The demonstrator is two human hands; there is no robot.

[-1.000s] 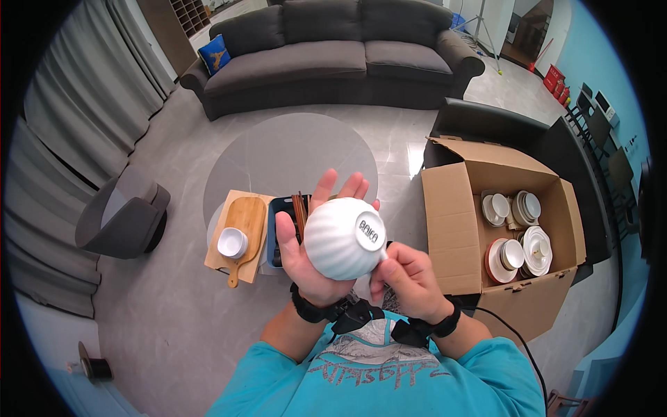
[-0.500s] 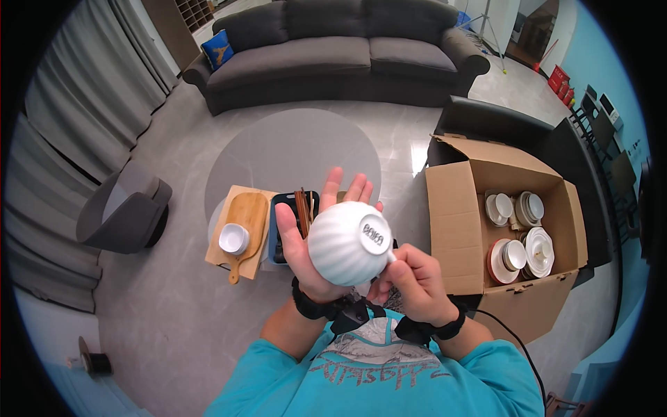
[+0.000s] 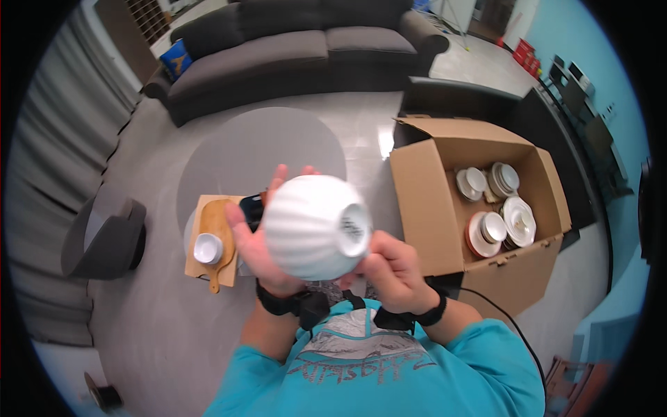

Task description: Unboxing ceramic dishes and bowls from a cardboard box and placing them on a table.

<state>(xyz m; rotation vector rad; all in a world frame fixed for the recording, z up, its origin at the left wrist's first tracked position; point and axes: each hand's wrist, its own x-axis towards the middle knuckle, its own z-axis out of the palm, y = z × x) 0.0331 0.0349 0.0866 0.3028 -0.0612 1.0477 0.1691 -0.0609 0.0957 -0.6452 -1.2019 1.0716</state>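
Note:
A white ribbed bowl [image 3: 316,224] is held up close below the camera, tipped so its round foot faces right. My left hand [image 3: 256,244] cups the bowl from the left and behind, fingers spread upward. My right hand [image 3: 390,270] grips the bowl's lower right edge near the foot. Both wrists wear dark bands. Below and left of the bowl, a small low table carries a wooden board [image 3: 217,226], a small white cup [image 3: 207,248] and a dark tray [image 3: 251,207] that the bowl partly hides.
An open cardboard box [image 3: 431,201] on the right holds several stacked plates and bowls [image 3: 500,219]. A dark sofa [image 3: 292,48] stands at the far side, a grey round rug [image 3: 257,149] before it. A dark chair [image 3: 104,240] sits at left. A black cable [image 3: 500,320] runs by the box.
The bowl has come closer to the camera and turned, its foot now facing more to the right. Both hands stayed on it.

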